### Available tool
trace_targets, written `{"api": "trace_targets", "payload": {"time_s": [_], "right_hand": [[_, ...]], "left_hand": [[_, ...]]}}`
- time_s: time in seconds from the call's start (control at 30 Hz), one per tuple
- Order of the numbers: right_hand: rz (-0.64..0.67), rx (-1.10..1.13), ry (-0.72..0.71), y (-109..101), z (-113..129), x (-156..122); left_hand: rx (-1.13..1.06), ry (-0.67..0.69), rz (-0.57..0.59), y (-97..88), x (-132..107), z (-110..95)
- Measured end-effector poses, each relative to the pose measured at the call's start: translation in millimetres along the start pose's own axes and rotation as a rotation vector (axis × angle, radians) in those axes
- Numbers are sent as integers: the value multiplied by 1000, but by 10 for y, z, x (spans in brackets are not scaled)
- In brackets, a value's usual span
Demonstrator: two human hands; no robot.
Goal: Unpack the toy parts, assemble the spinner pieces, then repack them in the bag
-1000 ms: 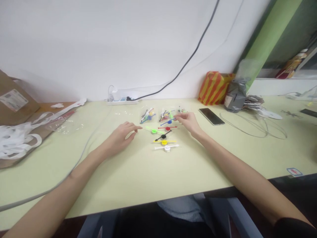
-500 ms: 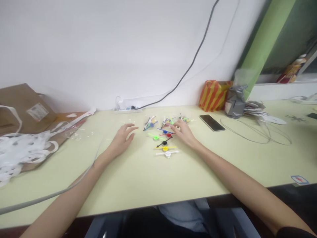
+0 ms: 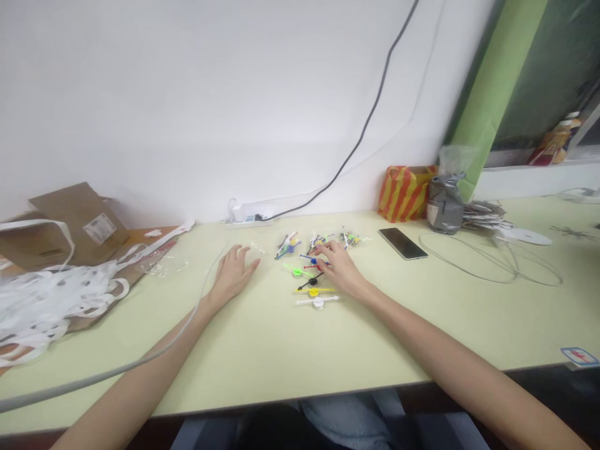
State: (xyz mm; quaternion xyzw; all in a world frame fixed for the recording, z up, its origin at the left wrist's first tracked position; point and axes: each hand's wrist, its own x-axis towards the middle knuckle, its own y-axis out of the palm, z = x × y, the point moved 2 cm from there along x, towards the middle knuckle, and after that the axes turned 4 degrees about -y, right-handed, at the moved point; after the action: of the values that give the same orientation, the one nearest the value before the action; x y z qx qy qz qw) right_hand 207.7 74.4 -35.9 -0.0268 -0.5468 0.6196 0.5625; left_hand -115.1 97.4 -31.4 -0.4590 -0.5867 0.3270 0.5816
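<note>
Nothing written, no number and no brand can be read. A white label [image 3: 100,227] is stuck on the brown cardboard box [image 3: 65,209] at the left, but its print is too small and blurred to be made out. A small sticker [image 3: 580,356] with a blue border and a red mark is seen at the near right edge of the tabletop [image 3: 281,350]; its sign cannot be told. A pale label [image 3: 434,204] on the grey packet [image 3: 447,187] is equally illegible.
</note>
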Motion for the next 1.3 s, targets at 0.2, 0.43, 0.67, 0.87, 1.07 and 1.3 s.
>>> {"api": "trace_targets", "payload": {"time_s": [0.2,0.43,0.67,0.87,1.07,1.3], "right_hand": [[-2,-18,22,-5,-38,2],[27,-31,12,9,-11,-19],[36,-111,60,-8,-70,-12],[79,-203,181,-114,-149,-27],[143,-208,184,-85,-214,-17],[151,-171,154,-88,-193,5]], "left_hand": [[2,-161,188,200,172,255],[-100,-11,227,168,98,164],[-106,142,212,42,35,1],[-110,136,241,19,70,62],[-157,133,265,-75,59,-1],[-311,88,80,-207,23,-188]]}}
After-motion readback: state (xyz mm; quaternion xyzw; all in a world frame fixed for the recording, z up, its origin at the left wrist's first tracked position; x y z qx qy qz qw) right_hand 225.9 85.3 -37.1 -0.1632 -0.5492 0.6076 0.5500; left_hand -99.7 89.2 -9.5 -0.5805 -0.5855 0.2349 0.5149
